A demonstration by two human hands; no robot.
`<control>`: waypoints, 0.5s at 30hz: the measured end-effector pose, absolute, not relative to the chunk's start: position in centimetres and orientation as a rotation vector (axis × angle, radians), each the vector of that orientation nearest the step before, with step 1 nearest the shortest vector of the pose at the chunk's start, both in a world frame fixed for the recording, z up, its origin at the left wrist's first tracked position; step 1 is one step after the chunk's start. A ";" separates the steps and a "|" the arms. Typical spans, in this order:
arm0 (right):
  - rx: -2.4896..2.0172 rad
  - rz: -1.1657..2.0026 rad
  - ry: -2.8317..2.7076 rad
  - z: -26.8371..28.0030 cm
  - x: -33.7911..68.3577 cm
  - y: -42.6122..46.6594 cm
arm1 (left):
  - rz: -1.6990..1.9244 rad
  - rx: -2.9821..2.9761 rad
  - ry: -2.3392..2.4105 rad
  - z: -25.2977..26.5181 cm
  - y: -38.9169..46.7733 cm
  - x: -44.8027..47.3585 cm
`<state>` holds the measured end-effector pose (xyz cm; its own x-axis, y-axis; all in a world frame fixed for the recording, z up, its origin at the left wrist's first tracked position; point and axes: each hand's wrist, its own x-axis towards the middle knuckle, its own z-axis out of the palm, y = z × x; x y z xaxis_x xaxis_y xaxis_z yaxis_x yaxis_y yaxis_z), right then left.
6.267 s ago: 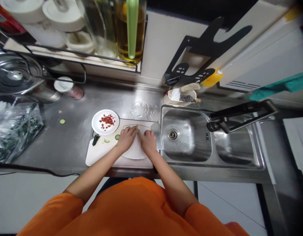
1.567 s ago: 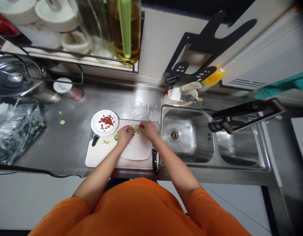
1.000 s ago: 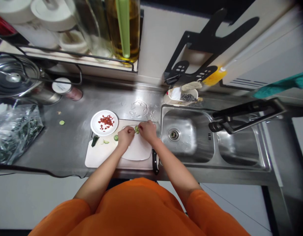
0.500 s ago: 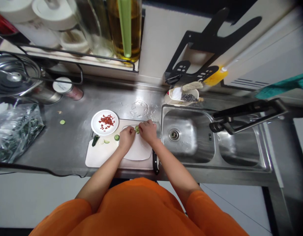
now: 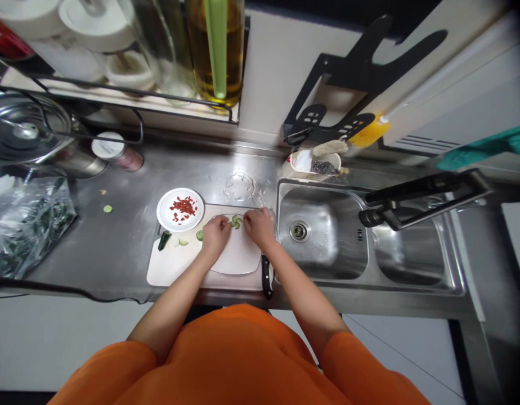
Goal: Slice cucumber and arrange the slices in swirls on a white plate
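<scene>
Thin green cucumber slices (image 5: 236, 222) lie fanned in a small cluster near the far edge of a white plate (image 5: 238, 256), which rests on a cutting board (image 5: 167, 270). My left hand (image 5: 215, 233) is pinched at the left side of the cluster; whatever is between its fingertips is too small to make out. Just right of the slices, my right hand (image 5: 260, 226) is curled with fingers together, its contents hidden. A cut cucumber piece (image 5: 200, 235) sits partly behind my left hand. Farther left on the board are a dark green cucumber end (image 5: 164, 241) and pale slivers (image 5: 183, 242).
A round white plate (image 5: 161, 216) with red bits overlaps the board's far left. A black-handled knife (image 5: 267, 275) lies at the board's right edge, beside the double sink (image 5: 327, 270). A plastic bag of greens (image 5: 32, 230) and a lidded jar (image 5: 116, 152) stand left.
My right hand has drawn back a little to the right, uncovering more of the cucumber slices. My left hand has shifted slightly left and stays pinched by them.
</scene>
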<state>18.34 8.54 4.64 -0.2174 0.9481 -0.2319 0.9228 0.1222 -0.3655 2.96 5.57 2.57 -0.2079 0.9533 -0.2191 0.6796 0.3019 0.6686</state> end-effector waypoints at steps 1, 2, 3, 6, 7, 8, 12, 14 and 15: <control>-1.939 0.685 -2.285 4.8 18.6 8.3 | 0.586 1.449 1.968 3.0 5.4 2.5; -1.956 0.694 -2.260 5.0 18.9 8.0 | 0.588 1.455 1.969 3.4 5.2 2.0; -1.976 0.706 -2.238 5.1 19.2 7.6 | 0.589 1.463 1.982 3.7 4.9 1.2; -2.018 0.751 -2.209 5.4 19.7 5.9 | 0.595 1.502 2.077 4.2 3.5 -1.7; -2.020 0.765 -2.215 5.5 19.8 5.2 | 0.588 1.511 2.118 4.2 2.9 -2.7; -2.017 0.778 -2.229 5.5 19.7 4.4 | 0.562 1.513 2.143 4.2 2.4 -3.7; -1.974 0.818 -2.265 5.2 19.2 1.2 | 0.489 1.521 2.172 3.5 0.5 -5.9; -1.946 0.832 -2.279 5.1 18.7 0.1 | 0.483 1.530 2.162 3.1 0.1 -6.0; -1.936 0.834 -2.288 5.1 18.5 -0.4 | 0.481 1.535 2.157 2.9 0.0 -5.9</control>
<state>18.54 -0.38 5.07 -0.2253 0.9233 -0.3111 0.9069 0.0821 -0.4132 -5.87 -0.04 2.89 -0.2818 0.9469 -0.1550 0.7913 0.3207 0.5206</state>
